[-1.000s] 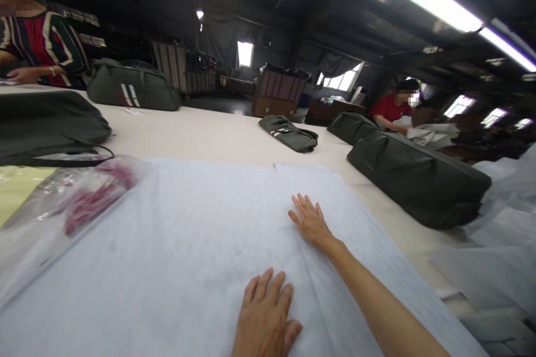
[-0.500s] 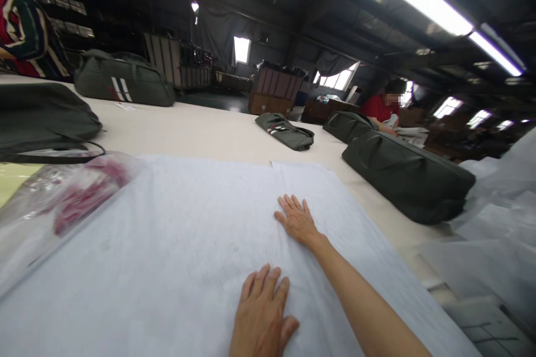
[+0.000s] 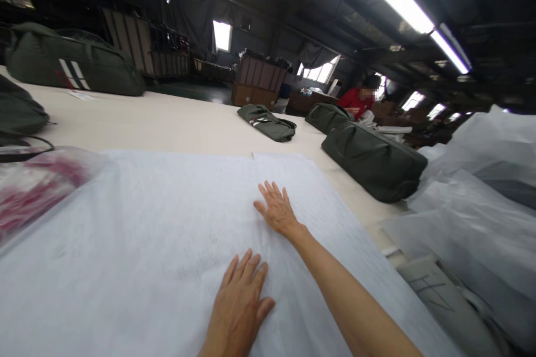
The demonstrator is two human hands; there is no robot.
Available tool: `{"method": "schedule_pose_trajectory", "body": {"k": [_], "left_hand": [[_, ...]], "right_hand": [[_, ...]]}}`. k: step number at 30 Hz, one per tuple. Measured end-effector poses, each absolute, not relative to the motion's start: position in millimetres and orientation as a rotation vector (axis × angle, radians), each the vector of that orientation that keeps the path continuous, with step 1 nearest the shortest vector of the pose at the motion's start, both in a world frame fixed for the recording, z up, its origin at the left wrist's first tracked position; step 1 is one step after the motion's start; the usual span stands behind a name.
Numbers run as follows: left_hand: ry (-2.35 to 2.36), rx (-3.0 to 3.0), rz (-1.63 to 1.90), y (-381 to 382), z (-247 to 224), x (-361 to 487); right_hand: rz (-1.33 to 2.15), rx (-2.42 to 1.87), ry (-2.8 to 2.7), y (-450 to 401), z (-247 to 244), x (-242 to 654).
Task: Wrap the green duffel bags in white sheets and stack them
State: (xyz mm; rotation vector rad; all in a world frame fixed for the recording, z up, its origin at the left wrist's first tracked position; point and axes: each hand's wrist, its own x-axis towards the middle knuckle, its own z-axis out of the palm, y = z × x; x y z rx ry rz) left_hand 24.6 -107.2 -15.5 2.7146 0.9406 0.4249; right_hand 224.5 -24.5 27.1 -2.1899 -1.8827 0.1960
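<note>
A large white cloth sheet [image 3: 138, 223] lies spread over the near part of the table. My left hand [image 3: 240, 298] rests palm down on it near the bottom middle, fingers stretched out and thumb apart. Farther forward and a little to the right, my right hand [image 3: 275, 209] also lies flat on the sheet with its fingers spread. Neither hand holds anything. Faint grey marks and shallow creases show in the cloth beside my left hand.
A clear plastic bag with red contents [image 3: 42, 187] lies at the left. Dark green bags stand at the left [image 3: 100, 64] and right [image 3: 374, 162]; a flatter one [image 3: 268, 122] lies beyond the sheet. Translucent plastic [image 3: 473, 234] is heaped at right. A co-worker in red [image 3: 355, 100] is farther back.
The view has turned rightward, so the bags and sheet sit farther left in the picture. The person in stripes has left the frame. Both my hands stay flat on the cloth.
</note>
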Motion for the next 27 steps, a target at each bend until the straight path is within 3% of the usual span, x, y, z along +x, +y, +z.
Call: {"method": "schedule_pose_trajectory", "body": {"k": [5, 11, 19, 27], "left_hand": [[0.846, 2.827, 0.555, -99.1, -31.7, 20.3], [0.678, 2.852, 0.631, -87.4, -45.7, 18.4], [0.625, 2.9, 0.734, -85.2, -57.9, 13.8], [0.552, 2.898, 0.647, -73.8, -74.3, 8.8]], "right_hand": [[0.32, -2.091, -1.859, -53.9, 28.9, 205.4], [0.094, -1.874, -1.546, -168.7, 39.3, 214.5], [-0.348, -2.468, -0.502, -405.9, 72.4, 352.8], [-0.153, -2.706, -0.46, -438.6, 103.9, 438.4]]}}
